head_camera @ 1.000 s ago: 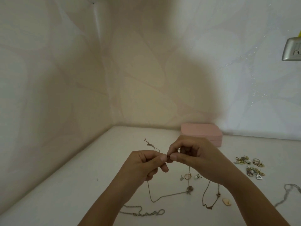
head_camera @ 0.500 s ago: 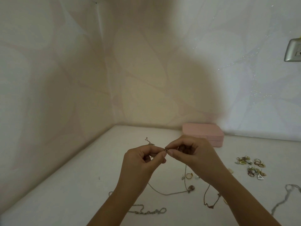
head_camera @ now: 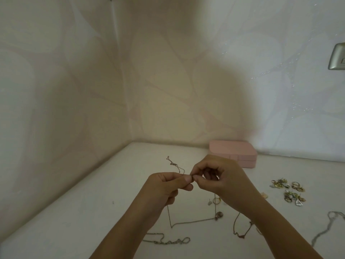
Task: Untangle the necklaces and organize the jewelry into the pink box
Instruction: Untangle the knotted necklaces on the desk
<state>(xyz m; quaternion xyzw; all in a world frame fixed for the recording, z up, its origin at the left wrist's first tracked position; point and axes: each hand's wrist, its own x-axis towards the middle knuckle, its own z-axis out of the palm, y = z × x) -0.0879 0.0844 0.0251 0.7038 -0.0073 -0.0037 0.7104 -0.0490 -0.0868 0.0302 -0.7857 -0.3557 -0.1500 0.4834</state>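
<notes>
Box (head_camera: 232,153) pink, lid down | left hand (head_camera: 164,186), right hand (head_camera: 220,178) both pinching necklace (head_camera: 192,220)

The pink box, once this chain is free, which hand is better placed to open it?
Right, probably. The closed pink box sits just beyond the right hand, while the left hand is farther away. Both hands are pinching the chain now.

Patterned wall (head_camera: 168,81) with silver switch plate (head_camera: 337,57).
</notes>
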